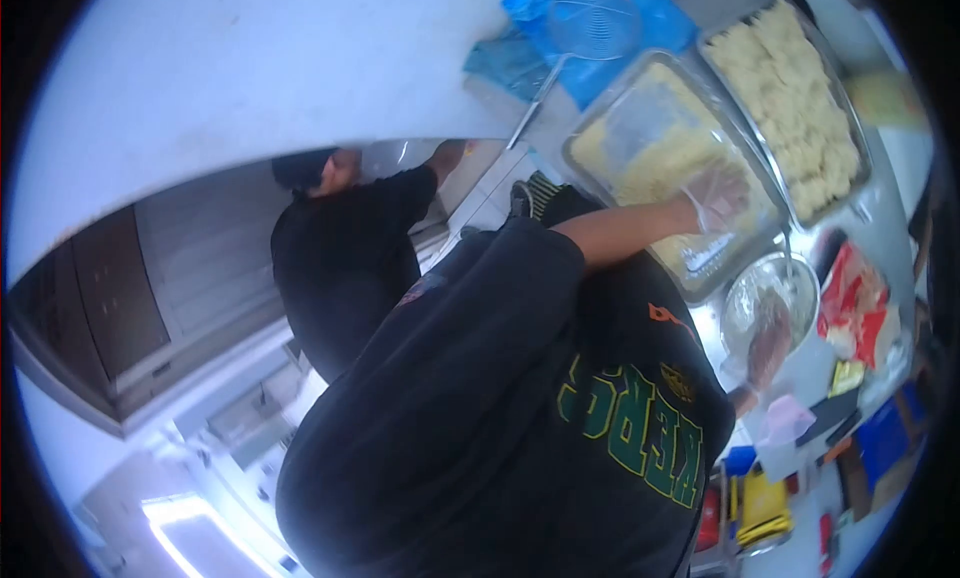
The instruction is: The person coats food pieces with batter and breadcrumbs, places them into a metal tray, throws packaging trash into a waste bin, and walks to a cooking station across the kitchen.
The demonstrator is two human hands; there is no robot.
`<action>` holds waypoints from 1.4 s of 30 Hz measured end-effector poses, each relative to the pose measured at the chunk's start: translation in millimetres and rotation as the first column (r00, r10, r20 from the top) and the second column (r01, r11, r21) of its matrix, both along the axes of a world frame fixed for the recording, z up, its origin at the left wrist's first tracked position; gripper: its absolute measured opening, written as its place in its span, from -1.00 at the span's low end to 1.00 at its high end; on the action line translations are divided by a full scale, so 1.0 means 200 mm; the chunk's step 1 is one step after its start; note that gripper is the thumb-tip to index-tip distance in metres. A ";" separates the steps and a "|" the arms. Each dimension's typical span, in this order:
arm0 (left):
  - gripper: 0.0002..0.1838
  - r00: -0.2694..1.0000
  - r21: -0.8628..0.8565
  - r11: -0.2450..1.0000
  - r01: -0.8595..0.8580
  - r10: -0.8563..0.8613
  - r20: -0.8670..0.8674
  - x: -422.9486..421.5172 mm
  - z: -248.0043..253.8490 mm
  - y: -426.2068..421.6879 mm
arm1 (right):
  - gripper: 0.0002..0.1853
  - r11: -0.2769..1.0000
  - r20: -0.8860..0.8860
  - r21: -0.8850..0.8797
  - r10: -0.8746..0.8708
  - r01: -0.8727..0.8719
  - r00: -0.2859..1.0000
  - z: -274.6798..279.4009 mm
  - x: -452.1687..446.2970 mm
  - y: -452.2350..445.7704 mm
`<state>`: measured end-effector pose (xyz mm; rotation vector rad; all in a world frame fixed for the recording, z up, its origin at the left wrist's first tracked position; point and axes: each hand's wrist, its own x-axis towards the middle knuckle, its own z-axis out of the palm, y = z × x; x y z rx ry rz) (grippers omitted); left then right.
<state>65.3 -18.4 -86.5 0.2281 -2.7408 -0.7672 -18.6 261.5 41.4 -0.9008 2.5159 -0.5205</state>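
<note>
My left hand (718, 196), in a clear glove, lies with fingers stretched out over the pale yellow crumbs (655, 168) in a metal tray (572, 156). My right hand (768, 346), also gloved, is at a round metal bowl (815, 298) beside the tray's near end. Motion blurs its fingers, so whether it holds anything cannot be made out. White material shows inside the bowl, and a handle or utensil stands at its rim. Beyond the crumb tray, a second tray (868, 183) is filled with pale, crumb-covered pieces (790, 103).
A wire strainer (595, 20) rests on blue plastic (665, 23). Red and white packaging (855, 303) lies beyond the bowl. A yellow item (765, 503) sits near a red one at lower right. Another person (345, 248) in black stands to the left.
</note>
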 end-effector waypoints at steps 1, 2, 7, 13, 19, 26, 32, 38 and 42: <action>-0.60 0.993 -0.121 0.991 -0.057 0.069 0.097 0.02 0.06 0.00 | -0.64 1.000 0.013 0.013 0.014 -0.014 1.000 0.00 0.00 0.01; -0.52 0.972 -0.239 0.966 -0.094 0.141 0.188 0.03 0.11 0.00 | -0.64 0.999 0.025 0.022 0.028 -0.029 0.999 -0.01 -0.01 0.01; -0.39 0.948 -0.199 0.980 -0.012 0.074 0.309 0.03 0.01 0.02 | -0.64 0.995 0.068 0.070 0.064 -0.068 0.996 -0.01 -0.07 0.06; -0.34 0.965 -0.614 0.789 0.005 0.156 0.209 0.01 -0.02 0.00 | -0.64 0.995 0.103 0.079 0.058 -0.067 0.993 0.00 -0.11 0.08; -0.33 0.972 -0.061 0.998 0.021 -0.006 0.235 0.02 0.05 0.00 | -0.64 0.994 0.094 0.056 0.091 -0.097 0.991 -0.02 -0.13 0.07; -0.34 0.995 -0.014 1.000 -0.018 0.020 0.099 0.06 0.03 0.00 | -0.64 0.984 0.073 0.060 0.161 -0.165 0.984 -0.04 -0.15 0.11; -0.36 0.977 0.006 0.986 -0.167 0.164 0.138 0.17 0.09 -0.03 | -0.64 0.977 0.105 0.103 0.175 -0.186 0.979 -0.02 -0.17 0.18; -0.37 0.970 -0.109 0.990 -0.085 0.107 0.220 0.16 0.15 -0.06 | -0.64 0.970 0.115 0.133 0.189 -0.203 0.975 -0.03 -0.18 0.18; -0.40 0.985 -0.129 0.986 -0.102 0.118 0.123 0.14 0.04 -0.04 | -0.64 0.968 0.099 0.107 0.217 -0.227 0.971 -0.05 -0.17 0.16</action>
